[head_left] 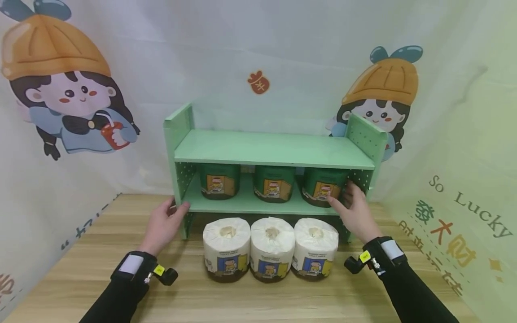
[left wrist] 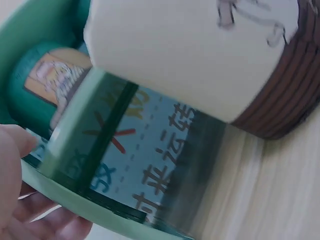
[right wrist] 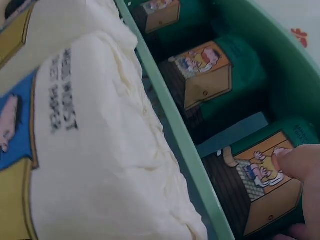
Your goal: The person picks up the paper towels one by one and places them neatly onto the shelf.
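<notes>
On the middle level of a light green shelf [head_left: 274, 148], three toilet paper rolls in the shade look dark green. My right hand [head_left: 357, 213] grips the rightmost roll [head_left: 323, 185], thumb on its printed front and fingers round its right side. The other two are the middle roll [head_left: 273, 183] and the left roll [head_left: 219, 180]. At the shelf's left side panel, my left hand [head_left: 163, 224] holds the edge between thumb and fingers, as the left wrist view shows. Three white-wrapped rolls [head_left: 271, 244] stand upright in a row on the table before the shelf.
The shelf stands on a wood-grain table [head_left: 194, 300] near a white printed cloth backdrop [head_left: 226, 49]. Its top board [head_left: 262, 146] lies between two raised side panels. More printed cloth [head_left: 464, 157] borders the table on the right.
</notes>
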Demonstrator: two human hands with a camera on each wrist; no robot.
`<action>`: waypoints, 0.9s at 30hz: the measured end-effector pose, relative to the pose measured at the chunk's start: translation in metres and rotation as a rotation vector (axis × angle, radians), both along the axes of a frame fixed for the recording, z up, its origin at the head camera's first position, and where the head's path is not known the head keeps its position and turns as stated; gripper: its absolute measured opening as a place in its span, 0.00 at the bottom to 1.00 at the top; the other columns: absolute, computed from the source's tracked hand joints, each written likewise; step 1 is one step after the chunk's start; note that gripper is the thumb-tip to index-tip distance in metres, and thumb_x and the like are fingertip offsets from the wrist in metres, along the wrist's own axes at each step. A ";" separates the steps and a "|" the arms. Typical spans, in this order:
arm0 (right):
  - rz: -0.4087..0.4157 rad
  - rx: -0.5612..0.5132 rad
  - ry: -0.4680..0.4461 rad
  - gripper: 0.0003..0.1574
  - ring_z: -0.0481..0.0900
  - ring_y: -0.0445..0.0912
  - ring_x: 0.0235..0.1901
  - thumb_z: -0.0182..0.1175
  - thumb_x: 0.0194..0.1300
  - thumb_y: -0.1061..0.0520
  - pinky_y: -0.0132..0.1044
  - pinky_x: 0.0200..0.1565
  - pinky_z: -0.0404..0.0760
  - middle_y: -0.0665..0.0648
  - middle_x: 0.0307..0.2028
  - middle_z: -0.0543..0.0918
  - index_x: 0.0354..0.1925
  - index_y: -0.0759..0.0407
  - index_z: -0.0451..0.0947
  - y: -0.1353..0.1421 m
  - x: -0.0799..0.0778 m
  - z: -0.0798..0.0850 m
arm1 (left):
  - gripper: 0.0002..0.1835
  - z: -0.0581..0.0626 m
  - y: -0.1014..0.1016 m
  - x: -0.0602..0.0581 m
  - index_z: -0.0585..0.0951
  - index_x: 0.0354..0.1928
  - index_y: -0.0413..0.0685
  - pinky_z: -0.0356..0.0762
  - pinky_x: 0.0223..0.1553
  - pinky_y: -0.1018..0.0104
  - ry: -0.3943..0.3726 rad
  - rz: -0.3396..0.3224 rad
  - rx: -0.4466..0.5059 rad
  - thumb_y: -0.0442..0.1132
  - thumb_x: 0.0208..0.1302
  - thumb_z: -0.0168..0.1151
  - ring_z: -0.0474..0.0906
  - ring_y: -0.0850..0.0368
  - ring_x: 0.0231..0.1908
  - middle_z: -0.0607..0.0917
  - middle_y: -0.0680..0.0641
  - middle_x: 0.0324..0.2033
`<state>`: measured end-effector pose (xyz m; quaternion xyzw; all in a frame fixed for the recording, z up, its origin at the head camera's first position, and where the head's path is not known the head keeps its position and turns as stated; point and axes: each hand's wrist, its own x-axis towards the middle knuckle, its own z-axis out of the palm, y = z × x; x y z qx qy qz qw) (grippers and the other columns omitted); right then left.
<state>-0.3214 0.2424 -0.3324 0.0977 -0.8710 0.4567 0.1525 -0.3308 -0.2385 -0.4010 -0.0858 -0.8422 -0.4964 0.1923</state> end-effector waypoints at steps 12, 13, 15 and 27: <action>-0.074 -0.137 0.249 0.30 0.70 0.52 0.56 0.57 0.75 0.53 0.50 0.57 0.72 0.64 0.60 0.71 0.66 0.67 0.62 0.015 0.032 0.004 | 0.25 0.040 0.019 0.055 0.71 0.67 0.44 0.78 0.48 0.70 0.208 0.107 0.061 0.43 0.72 0.61 0.72 0.53 0.56 0.74 0.45 0.60; -0.102 -0.141 0.254 0.30 0.71 0.51 0.55 0.57 0.75 0.52 0.46 0.56 0.73 0.63 0.59 0.71 0.66 0.67 0.63 0.018 0.034 0.004 | 0.25 0.041 0.023 0.060 0.71 0.67 0.44 0.78 0.46 0.74 0.206 0.080 0.068 0.43 0.72 0.62 0.73 0.54 0.54 0.74 0.46 0.60; -0.155 -0.146 0.259 0.31 0.72 0.50 0.53 0.57 0.75 0.50 0.40 0.52 0.74 0.62 0.59 0.72 0.66 0.66 0.63 0.023 0.035 0.005 | 0.26 0.043 0.031 0.069 0.71 0.67 0.46 0.78 0.43 0.77 0.186 0.002 0.074 0.43 0.71 0.63 0.75 0.54 0.52 0.75 0.46 0.59; -0.176 -0.187 0.087 0.49 0.62 0.61 0.62 0.58 0.73 0.45 0.59 0.60 0.69 0.70 0.68 0.57 0.75 0.67 0.45 0.051 0.013 -0.023 | 0.54 0.013 0.073 0.083 0.50 0.77 0.48 0.62 0.63 0.41 -0.108 -0.177 0.068 0.56 0.58 0.72 0.55 0.41 0.66 0.53 0.43 0.73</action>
